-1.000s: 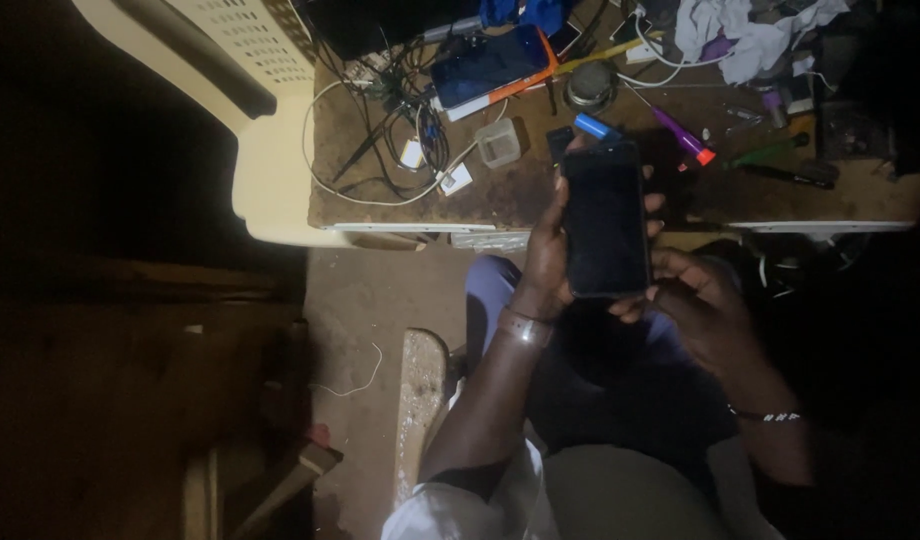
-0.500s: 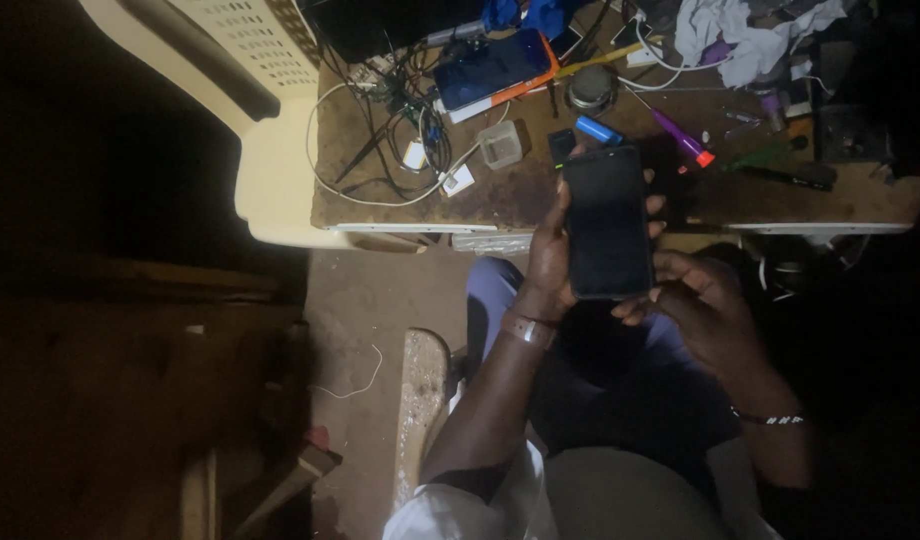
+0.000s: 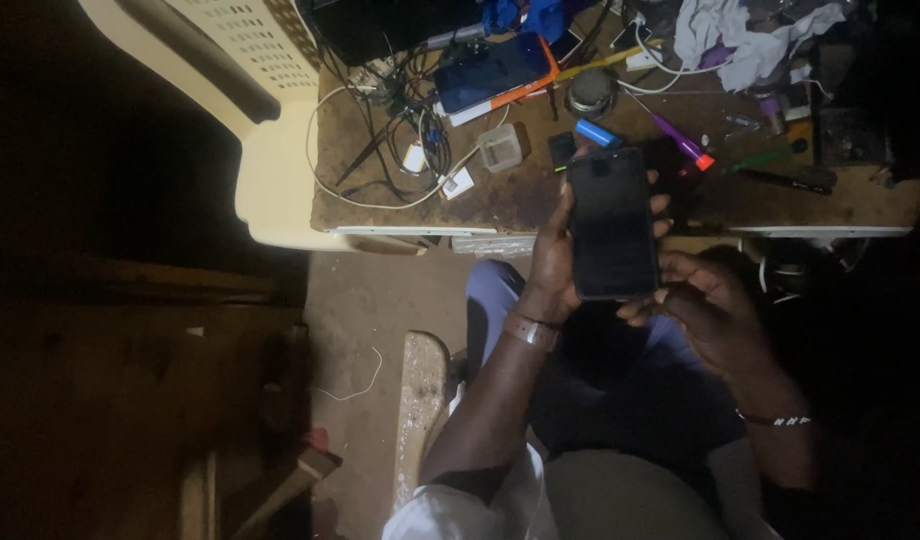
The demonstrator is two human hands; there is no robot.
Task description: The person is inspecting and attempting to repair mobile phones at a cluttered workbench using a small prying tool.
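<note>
Precariously, left hand [image 3: 552,262] is gripping the dark phone [image 3: 610,224] by its edges—right hand [image 3: 705,312], fingers curled, is touching its corner—it could be slipping floorward.

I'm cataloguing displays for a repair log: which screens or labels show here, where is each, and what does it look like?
Phone: held upright in the left hand above the lap, right hand at its lower edge; tall black rectangle, screen dark.
Second phone: lying on the wooden table among cables; dark bluish screen, orange edge.
Labels: none clear enough to tell.
</note>
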